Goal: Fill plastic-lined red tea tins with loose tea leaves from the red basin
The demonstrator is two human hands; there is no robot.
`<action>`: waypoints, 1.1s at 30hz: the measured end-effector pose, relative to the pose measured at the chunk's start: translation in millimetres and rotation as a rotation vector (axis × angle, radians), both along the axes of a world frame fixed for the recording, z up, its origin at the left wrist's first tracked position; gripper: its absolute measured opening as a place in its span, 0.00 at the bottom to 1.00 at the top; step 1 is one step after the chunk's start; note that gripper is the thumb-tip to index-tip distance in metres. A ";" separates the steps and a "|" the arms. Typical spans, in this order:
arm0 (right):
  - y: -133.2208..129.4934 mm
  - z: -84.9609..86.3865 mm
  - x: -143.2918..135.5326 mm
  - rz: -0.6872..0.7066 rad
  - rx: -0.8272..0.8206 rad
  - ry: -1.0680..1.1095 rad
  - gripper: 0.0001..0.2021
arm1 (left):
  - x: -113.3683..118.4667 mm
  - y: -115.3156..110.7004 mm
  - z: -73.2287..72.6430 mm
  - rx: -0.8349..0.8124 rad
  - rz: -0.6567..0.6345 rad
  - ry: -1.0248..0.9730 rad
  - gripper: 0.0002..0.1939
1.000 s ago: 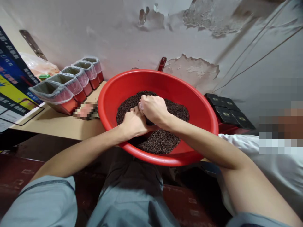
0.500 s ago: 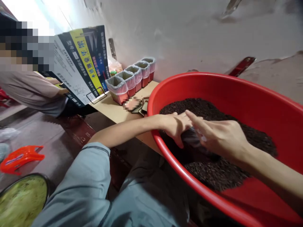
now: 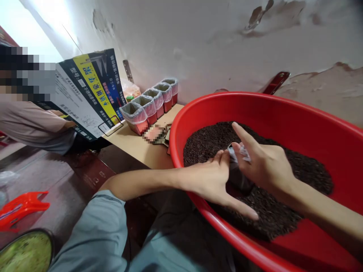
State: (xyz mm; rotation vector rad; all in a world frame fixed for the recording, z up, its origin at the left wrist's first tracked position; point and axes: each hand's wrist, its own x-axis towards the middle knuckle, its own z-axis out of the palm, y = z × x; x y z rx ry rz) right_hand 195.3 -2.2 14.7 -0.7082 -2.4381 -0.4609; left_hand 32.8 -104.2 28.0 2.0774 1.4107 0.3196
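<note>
In the head view, both hands are inside a red tub (image 3: 320, 128), over dark, loose, soil-like material (image 3: 202, 141). Between them is a dark, filled-looking plastic bag (image 3: 239, 177) with a crumpled clear rim; its lower part is hidden. My left hand (image 3: 208, 179) is open at the bag's left side, fingertips close to the rim and thumb spread low over the dark material. My right hand (image 3: 263, 162) has its thumb against the clear rim and its index finger stretched up. The other right fingers are out of sight behind the bag.
Several red pots (image 3: 137, 119) lined with clear bags stand in a row on a tan board (image 3: 133, 145) beside the tub. A printed carton (image 3: 87, 90) stands beyond, near a seated person (image 3: 31, 121). An orange plastic piece (image 3: 24, 209) and a round container (image 3: 27, 251) are lower left.
My left hand has drawn back toward me from the bag's far side, and its thumb has spread wide. My right index finger now points up. The view has shifted slightly.
</note>
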 end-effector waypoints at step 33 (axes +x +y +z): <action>-55.2 -28.2 64.6 0.119 0.040 -0.240 0.35 | -13.6 59.1 -8.5 0.314 -0.232 0.294 0.49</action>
